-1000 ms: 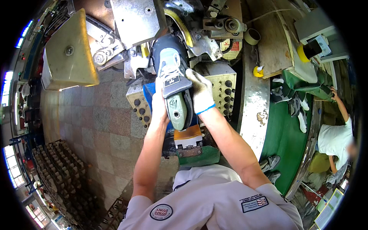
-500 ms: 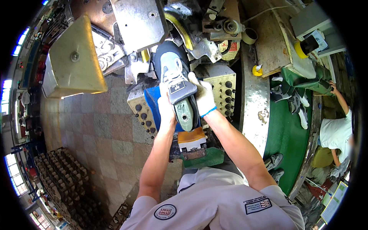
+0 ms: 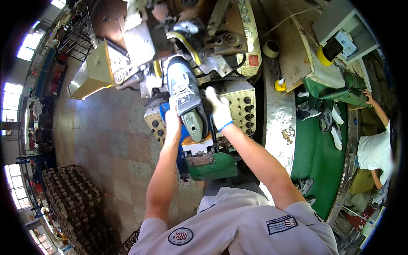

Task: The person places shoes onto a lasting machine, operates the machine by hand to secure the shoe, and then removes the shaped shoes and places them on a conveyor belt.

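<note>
A grey shoe upper on a last [image 3: 186, 95] points toe-first into the jaws of a large metal machine [image 3: 204, 46]. My left hand [image 3: 172, 118], bare, grips the shoe's left side near the heel. My right hand [image 3: 217, 106], in a white glove with a blue cuff, holds its right side. The grey-green heel end of the last [image 3: 195, 126] faces me. Both forearms reach up from the lower edge.
A beige control panel with black knobs [image 3: 243, 111] sits right of the shoe, a green block [image 3: 212, 166] below it. A green conveyor [image 3: 316, 153] with several grey shoes curves at right, where another person [image 3: 374, 148] works. Stacked racks [image 3: 72, 204] stand lower left.
Both hands have pushed the shoe upward, farther into the machine. My view has shifted with them.
</note>
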Demonstrator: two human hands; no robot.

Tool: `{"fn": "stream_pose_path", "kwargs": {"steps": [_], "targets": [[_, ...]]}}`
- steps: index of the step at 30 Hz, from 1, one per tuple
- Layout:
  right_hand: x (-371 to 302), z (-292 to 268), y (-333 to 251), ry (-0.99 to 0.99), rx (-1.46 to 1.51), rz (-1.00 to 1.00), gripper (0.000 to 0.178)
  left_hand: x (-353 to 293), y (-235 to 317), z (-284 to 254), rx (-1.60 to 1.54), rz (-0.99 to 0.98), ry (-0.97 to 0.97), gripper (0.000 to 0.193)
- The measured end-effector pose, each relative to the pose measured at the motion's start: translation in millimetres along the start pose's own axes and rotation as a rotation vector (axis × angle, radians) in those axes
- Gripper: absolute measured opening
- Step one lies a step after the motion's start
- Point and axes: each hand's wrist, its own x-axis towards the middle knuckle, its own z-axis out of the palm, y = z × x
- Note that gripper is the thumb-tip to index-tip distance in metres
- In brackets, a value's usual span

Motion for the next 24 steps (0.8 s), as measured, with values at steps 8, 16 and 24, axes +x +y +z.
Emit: {"fn": "stream_pose_path", "kwargs": {"steps": [8, 16, 24], "targets": [[-96.6, -326.5, 16.8, 0.327, 0.383, 0.212, 0.038, -119.5, 57.2, 64.9, 0.058, 0.534, 0.212, 0.051], [-150.4, -620.4, 58.2, 0.767, 0.452, 0.281, 0.033, -121.7, 55.1, 105.7, 0.477, 0.522, 0.47, 0.05], [48.8, -645.9, -12.6, 1.016, -0.499, 0.203, 0.079, -105.3, 36.9, 65.9, 0.649, 0.523, 0.579, 0.053]]}}
